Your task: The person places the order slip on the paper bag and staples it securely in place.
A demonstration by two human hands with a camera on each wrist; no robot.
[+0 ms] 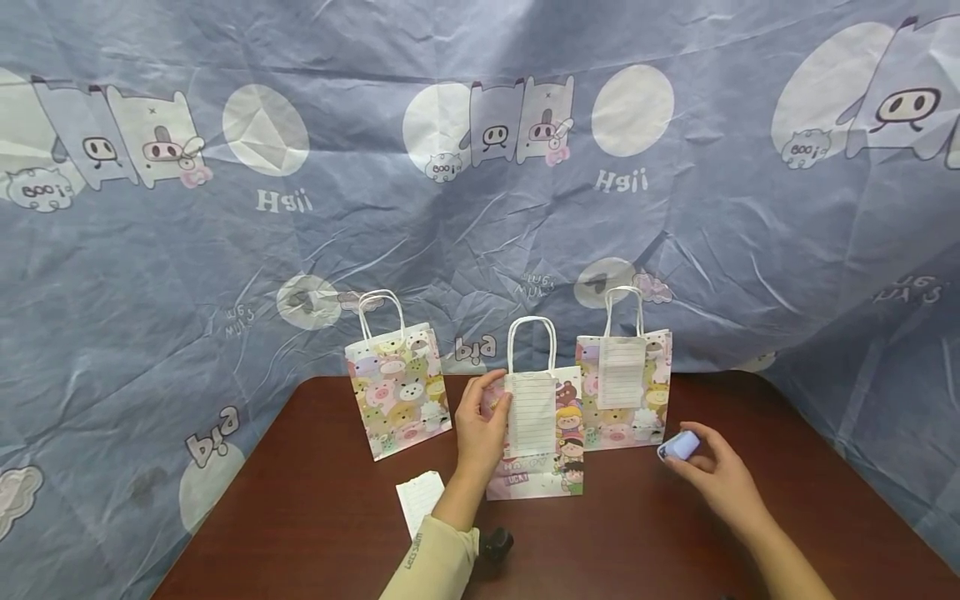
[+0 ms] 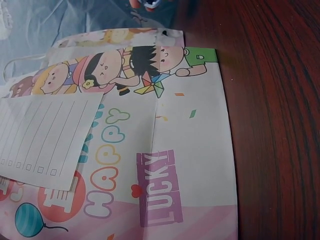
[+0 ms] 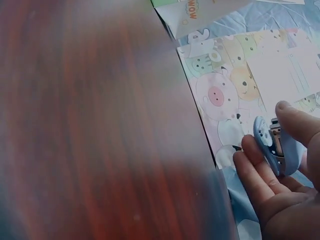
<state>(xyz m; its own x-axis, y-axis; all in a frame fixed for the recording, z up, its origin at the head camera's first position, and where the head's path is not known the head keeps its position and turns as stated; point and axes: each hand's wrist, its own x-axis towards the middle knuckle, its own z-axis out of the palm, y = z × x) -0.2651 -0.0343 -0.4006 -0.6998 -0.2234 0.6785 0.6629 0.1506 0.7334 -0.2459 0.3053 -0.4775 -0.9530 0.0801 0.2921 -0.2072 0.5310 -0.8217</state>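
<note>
In the head view my left hand (image 1: 482,425) pinches the upper left edge of the middle gift bag (image 1: 534,483), thumb over a lined checklist sheet (image 1: 534,414) lying against its front. The bag stands upright, with cartoon children and "HAPPY LUCKY" lettering, which the left wrist view shows close up. My right hand (image 1: 716,473) holds a small light-blue stapler (image 1: 678,447) between thumb and fingers, to the right of that bag and apart from it. In the right wrist view the stapler (image 3: 277,146) shows its metal mechanism.
Behind on the right stands an animal-print bag (image 1: 656,400) with a lined sheet (image 1: 621,375) on its front. Another animal-print bag (image 1: 401,396) stands at the left. A loose sheet (image 1: 420,500) lies on the brown table (image 1: 300,500), near my left forearm. Blue printed cloth (image 1: 450,233) hangs behind.
</note>
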